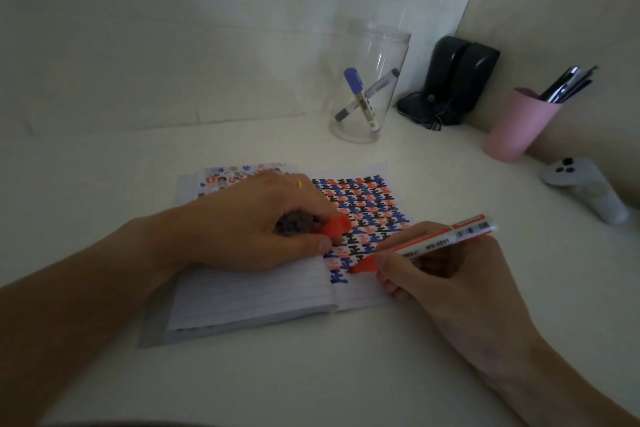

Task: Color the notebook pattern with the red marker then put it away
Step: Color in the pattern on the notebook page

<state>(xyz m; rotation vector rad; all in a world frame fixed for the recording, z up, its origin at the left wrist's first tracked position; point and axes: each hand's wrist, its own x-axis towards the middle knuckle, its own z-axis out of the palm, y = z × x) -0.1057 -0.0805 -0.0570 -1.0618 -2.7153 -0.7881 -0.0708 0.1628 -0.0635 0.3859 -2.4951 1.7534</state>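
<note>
Red marker (429, 242) lies in the right hand (450, 274) grip, long axis running two o'clock to eight o'clock, tip on the notebook (263, 295) pattern; left hand (249, 225) pinches its cap (334, 226).

One open notebook (263, 291). Three markers: red marker (426, 246) at 4 o'clock, two in one clear jar (372, 80) at 12. One pink cup (516, 125) at 1. Two hands.
</note>
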